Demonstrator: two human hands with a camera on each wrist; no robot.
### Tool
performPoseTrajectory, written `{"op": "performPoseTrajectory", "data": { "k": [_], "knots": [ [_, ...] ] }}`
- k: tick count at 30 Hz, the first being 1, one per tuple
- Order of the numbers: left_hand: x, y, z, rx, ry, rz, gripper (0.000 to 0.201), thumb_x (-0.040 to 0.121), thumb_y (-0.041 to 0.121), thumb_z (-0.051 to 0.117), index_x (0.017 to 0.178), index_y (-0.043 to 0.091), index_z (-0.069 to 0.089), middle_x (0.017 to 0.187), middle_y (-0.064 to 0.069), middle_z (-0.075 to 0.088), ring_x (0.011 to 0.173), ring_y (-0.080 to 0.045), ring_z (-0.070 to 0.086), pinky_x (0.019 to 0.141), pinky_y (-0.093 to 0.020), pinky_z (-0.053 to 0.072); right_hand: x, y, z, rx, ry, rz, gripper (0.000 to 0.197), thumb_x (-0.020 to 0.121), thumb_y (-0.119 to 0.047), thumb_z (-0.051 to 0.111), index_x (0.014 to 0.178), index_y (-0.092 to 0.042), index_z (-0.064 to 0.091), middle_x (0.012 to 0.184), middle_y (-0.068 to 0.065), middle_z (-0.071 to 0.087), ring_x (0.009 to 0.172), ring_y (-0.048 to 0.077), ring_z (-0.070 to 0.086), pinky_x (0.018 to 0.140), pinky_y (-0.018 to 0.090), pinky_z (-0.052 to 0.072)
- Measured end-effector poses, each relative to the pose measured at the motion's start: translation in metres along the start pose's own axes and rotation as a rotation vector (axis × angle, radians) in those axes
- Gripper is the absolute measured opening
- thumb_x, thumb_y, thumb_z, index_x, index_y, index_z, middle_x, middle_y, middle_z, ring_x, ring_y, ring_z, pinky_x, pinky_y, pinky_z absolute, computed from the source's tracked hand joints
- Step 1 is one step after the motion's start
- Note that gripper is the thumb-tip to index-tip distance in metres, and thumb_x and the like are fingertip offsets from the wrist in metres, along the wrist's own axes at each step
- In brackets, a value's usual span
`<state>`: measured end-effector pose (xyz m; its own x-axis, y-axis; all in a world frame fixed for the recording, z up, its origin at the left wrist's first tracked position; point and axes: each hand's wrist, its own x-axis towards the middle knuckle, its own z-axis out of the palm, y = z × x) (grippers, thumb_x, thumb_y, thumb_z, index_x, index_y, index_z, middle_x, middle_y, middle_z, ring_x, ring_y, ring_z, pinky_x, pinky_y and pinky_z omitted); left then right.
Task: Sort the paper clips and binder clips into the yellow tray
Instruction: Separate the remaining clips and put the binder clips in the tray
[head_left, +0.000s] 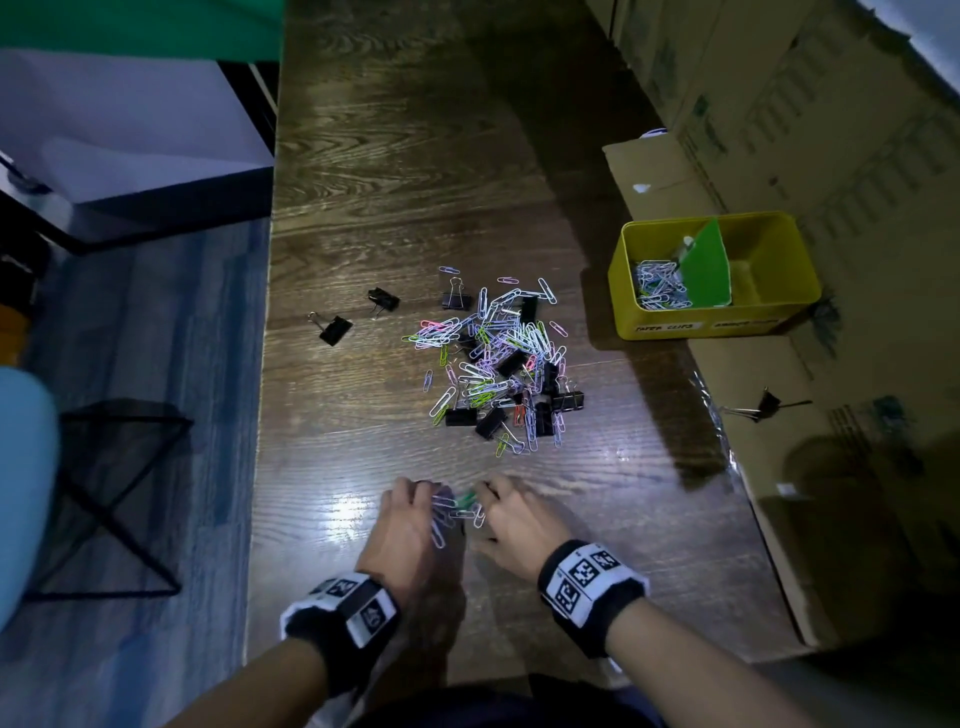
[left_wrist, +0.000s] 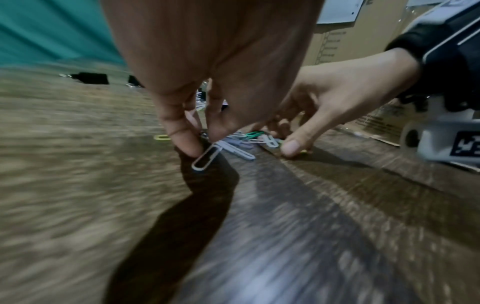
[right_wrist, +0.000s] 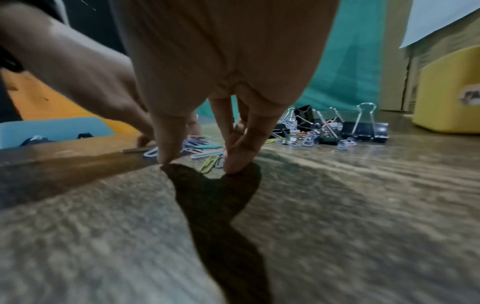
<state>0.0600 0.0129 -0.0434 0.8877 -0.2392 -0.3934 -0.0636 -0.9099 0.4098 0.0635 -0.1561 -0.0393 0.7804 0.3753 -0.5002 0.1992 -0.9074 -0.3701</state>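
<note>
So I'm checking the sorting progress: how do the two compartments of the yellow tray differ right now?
The left compartment of the yellow tray holds a heap of paper clips; the right compartment shows only bare floor, with no binder clips in it. The label below the left compartment reads as paper clips; the one below the right compartment is too blurred to read. They share the green divider.

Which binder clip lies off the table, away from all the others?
The binder clip on the cardboard box, right of the table and nearer the person than the yellow tray. Every other binder clip sits on the wooden table, in or left of the pile.
</note>
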Motion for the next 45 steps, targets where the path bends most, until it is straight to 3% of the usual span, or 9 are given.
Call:
{"op": "performPoseTrajectory", "data": {
  "k": [8,14,19,22,26,31,34,42,45],
  "knots": [
    [0.002,0.01,0.0,0.045,-0.076,0.039,0.079,0.07,0.012,0.061,0.14,0.021,0.025,0.128,-0.01,0.033,0.111,-0.029,0.044,0.09,-0.038,0.047,-0.002,0.002,0.0,0.106,0.03,0.166,0.104,0.075,-0.046,0.072,0.148,-0.006,0.01,0.145,0.016,0.025,0.134,0.036,0.03,0.109,0.043,0.034],
    [0.009,0.022,0.005,0.132,-0.122,0.081,0.076,0.073,0.023,0.065,0.14,0.016,0.03,0.135,-0.01,0.032,0.115,-0.032,0.039,0.1,-0.037,0.037,0.005,-0.01,0.008,0.048,0.009,0.164,0.093,0.069,-0.039,0.078,0.14,-0.005,0.027,0.132,0.015,0.037,0.123,0.036,0.041,0.098,0.045,0.042],
    [0.019,0.026,-0.002,0.17,-0.017,0.233,0.037,0.072,0.012,0.05,0.107,0.008,0.063,0.103,-0.007,0.061,0.093,-0.025,0.057,0.083,-0.029,0.044,0.003,-0.002,0.005,0.261,0.057,0.06,0.034,0.088,-0.007,0.056,0.12,-0.001,0.051,0.121,0.02,0.049,0.111,0.037,0.048,0.089,0.042,0.042],
    [0.017,0.023,-0.007,0.245,0.066,0.481,0.031,0.066,0.025,0.04,0.073,0.015,0.069,0.072,0.004,0.064,0.068,-0.011,0.058,0.061,-0.02,0.045,0.0,0.0,0.005,0.228,0.046,0.04,0.023,0.092,-0.006,0.048,0.112,0.001,0.058,0.115,0.023,0.056,0.107,0.038,0.051,0.088,0.042,0.042],
    [0.012,0.021,-0.01,0.414,0.137,0.684,0.03,0.067,0.025,0.037,0.063,0.016,0.066,0.065,0.002,0.064,0.058,-0.014,0.059,0.059,-0.022,0.042,0.001,-0.001,0.002,0.177,0.004,0.048,0.022,0.09,-0.001,0.045,0.106,0.001,0.061,0.11,0.022,0.06,0.101,0.036,0.058,0.082,0.039,0.045],
    [0.024,0.001,0.004,0.456,0.005,0.677,0.019,0.071,0.022,0.04,0.086,0.015,0.05,0.07,0.001,0.061,0.062,-0.016,0.059,0.054,-0.024,0.047,0.002,0.0,-0.002,0.199,-0.035,0.11,0.019,0.09,-0.005,0.045,0.102,0.003,0.058,0.107,0.024,0.058,0.1,0.036,0.059,0.073,0.037,0.039],
    [0.028,0.001,0.006,0.478,0.0,0.641,0.035,0.072,0.026,0.044,0.1,0.016,0.063,0.073,0.006,0.062,0.065,-0.012,0.059,0.057,-0.02,0.047,0.002,0.008,0.0,0.247,0.005,0.115,0.026,0.092,-0.005,0.045,0.113,0.003,0.058,0.115,0.022,0.058,0.106,0.034,0.058,0.082,0.035,0.044],
    [0.033,0.009,0.006,0.503,0.021,0.578,0.024,0.067,0.021,0.07,0.089,0.013,0.069,0.07,0.0,0.064,0.062,-0.019,0.062,0.05,-0.025,0.051,0.0,0.022,0.0,0.444,0.163,0.198,0.022,0.084,-0.017,0.068,0.104,-0.023,0.073,0.093,0.012,0.073,0.091,0.027,0.065,0.082,0.027,0.047],
    [0.032,0.021,-0.008,0.327,-0.077,0.433,0.044,0.079,0.036,0.034,0.092,0.01,0.066,0.076,-0.008,0.067,0.07,-0.029,0.064,0.055,-0.033,0.052,0.0,0.026,-0.006,0.561,0.199,0.258,0.021,0.082,-0.015,0.071,0.102,-0.018,0.074,0.09,0.011,0.074,0.087,0.023,0.066,0.079,0.024,0.048]
  ]
}}
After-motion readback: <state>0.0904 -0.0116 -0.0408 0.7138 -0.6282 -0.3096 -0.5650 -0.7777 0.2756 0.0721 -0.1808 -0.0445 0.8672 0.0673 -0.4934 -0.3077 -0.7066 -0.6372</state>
